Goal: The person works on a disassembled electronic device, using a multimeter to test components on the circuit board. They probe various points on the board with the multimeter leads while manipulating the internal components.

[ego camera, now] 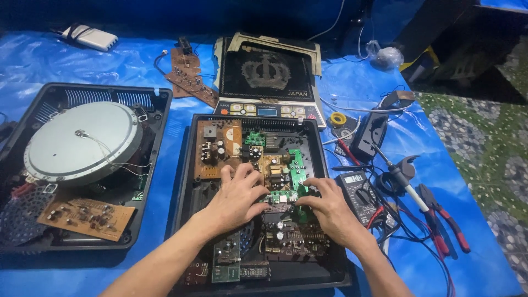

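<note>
Crinkled blue plastic sheet (137, 60) over patterned green pebble floor (489, 148), dim surroundings.

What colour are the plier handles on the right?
Red, on the pliers; clearest in the head view.

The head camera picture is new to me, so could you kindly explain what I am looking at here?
It is one view from a camera worn on a person's head, looking down at their own two bare hands; there is no robot. The left hand and right hand both pinch a small green circuit board over an open black appliance casing filled with brown and green boards. Everything lies on a blue plastic sheet. To the left sits a second open casing with a round grey coil disc. Behind is a black glass cooktop panel. To the right are a multimeter, red-handled pliers and tangled wires.
</note>
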